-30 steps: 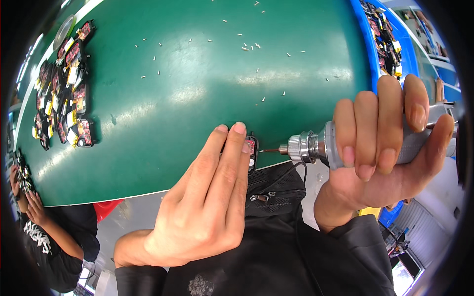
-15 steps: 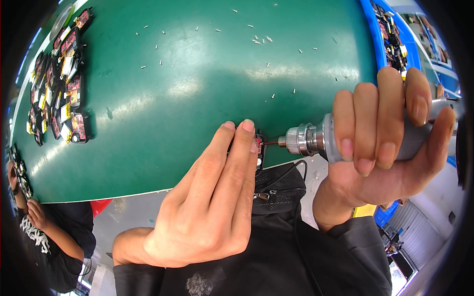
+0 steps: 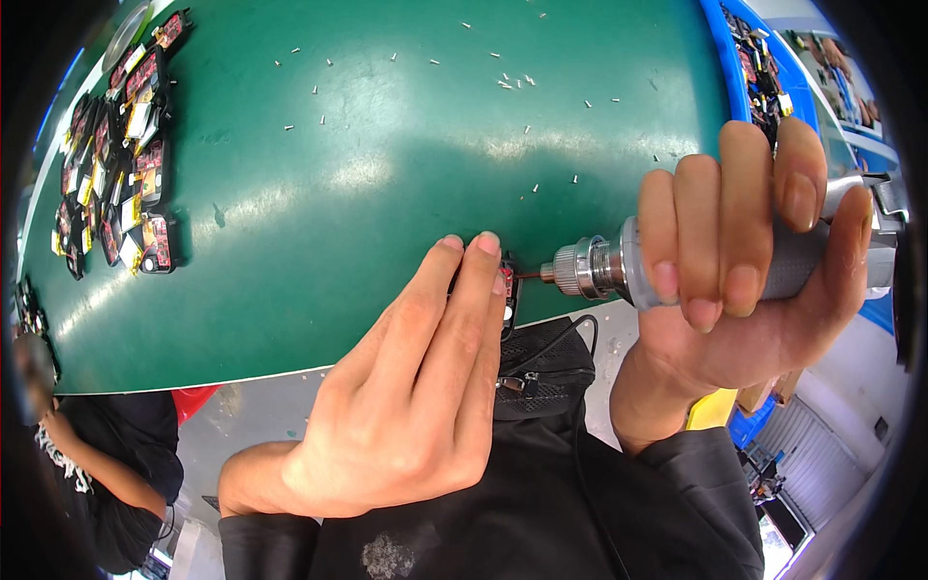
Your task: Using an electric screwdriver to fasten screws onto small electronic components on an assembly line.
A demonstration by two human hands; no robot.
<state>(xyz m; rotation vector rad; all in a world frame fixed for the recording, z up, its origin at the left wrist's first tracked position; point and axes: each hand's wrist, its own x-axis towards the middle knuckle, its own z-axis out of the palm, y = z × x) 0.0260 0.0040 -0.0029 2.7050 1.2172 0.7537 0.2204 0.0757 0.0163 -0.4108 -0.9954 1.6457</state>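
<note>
Clearly, the right grip [image 3: 730,319] is wrapped around a grey electric screwdriver [image 3: 795,271], right of centre in the frame, its thin bit [image 3: 532,276] pointing left and reaching the right side of a small black case [image 3: 509,304]. That case lies at the centre of the frame, near the lower edge of the green tabletop [image 3: 387,222]. The left grip [image 3: 406,396] covers the case's left part with outstretched fingers; its underside is hidden, so I cannot tell whether it is clamped. Just below the case shows a black mesh pouch [image 3: 546,387]. Small metal screws [image 3: 505,84] lie scattered across the upper middle. Similar cases with red boards form a pile [image 3: 155,174] at upper left, and more fill a blue bin [image 3: 735,77] at upper right. Another person [image 3: 116,474] sits at lower left.
</note>
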